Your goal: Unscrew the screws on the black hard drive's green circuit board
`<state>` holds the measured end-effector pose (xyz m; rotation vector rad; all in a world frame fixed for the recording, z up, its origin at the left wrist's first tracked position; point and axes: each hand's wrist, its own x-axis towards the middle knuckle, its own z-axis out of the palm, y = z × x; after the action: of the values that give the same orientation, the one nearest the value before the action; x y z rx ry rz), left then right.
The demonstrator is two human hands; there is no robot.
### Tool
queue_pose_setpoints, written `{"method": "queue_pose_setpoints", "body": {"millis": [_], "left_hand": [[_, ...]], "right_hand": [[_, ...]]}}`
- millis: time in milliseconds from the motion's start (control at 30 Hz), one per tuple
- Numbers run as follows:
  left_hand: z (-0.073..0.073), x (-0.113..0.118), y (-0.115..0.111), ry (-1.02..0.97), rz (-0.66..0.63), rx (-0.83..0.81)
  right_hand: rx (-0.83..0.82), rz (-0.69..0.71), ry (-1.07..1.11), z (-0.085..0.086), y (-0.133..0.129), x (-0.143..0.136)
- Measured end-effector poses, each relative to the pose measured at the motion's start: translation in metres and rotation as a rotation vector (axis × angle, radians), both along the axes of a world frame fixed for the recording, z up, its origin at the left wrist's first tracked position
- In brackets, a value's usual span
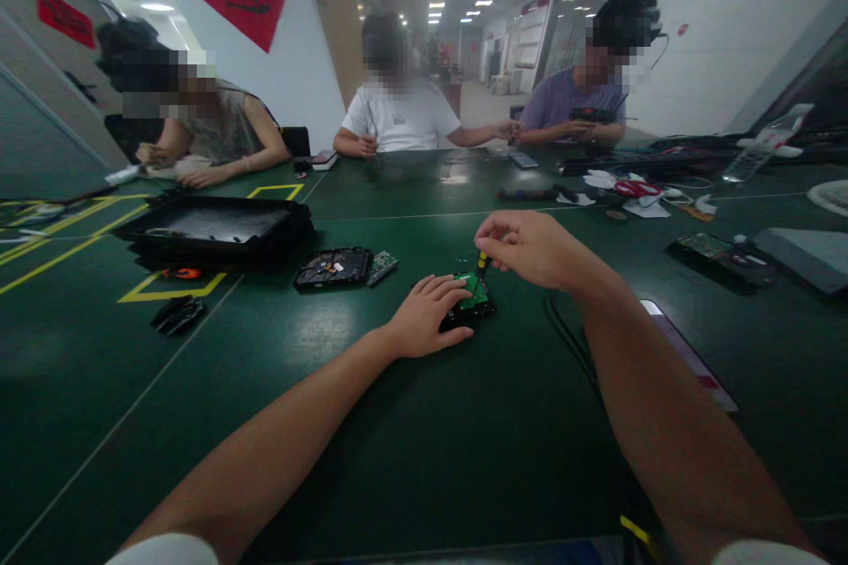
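Note:
A black hard drive with a green circuit board (pixel 472 293) lies on the green table in front of me. My left hand (pixel 434 315) rests over its left side, fingers stretched out and pressing on it. A small yellow and black screwdriver (pixel 483 265) stands nearly upright with its tip at the board. The fingers of my right hand (pixel 513 243) pinch the top of its handle. Several tiny screws (pixel 461 260) lie just behind the drive.
To the left are another drive (pixel 332 268), a loose circuit board (pixel 382 267) and stacked black trays (pixel 215 225). A phone (pixel 689 355) and a cable (pixel 571 331) lie by my right forearm. Farther right is a circuit-board device (pixel 719 260). Three people sit across the table (pixel 371 477).

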<state>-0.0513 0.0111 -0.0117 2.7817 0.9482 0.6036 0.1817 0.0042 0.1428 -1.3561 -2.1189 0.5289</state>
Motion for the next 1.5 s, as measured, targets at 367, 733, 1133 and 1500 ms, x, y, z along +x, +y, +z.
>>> {"method": "queue_pose_setpoints", "body": {"millis": [367,733,1133,1500], "left_hand": [[-0.0004,-0.0003,0.0010,0.044,-0.004,0.003],[0.0008,-0.0009,0.0001,0.054,-0.003,0.009],[-0.0002,-0.0006,0.0007,0.034,-0.005,0.010],[0.0009,-0.0007,0.0005,0.034,0.011,-0.014]], "right_hand": [[-0.010,-0.025,0.001,-0.0018,0.0024,0.0001],[-0.002,-0.029,0.010,-0.0036,0.0047,0.0011],[0.018,-0.023,-0.035,-0.0042,0.0031,-0.0002],[0.050,-0.082,-0.040,0.0020,-0.0006,0.0015]]}}
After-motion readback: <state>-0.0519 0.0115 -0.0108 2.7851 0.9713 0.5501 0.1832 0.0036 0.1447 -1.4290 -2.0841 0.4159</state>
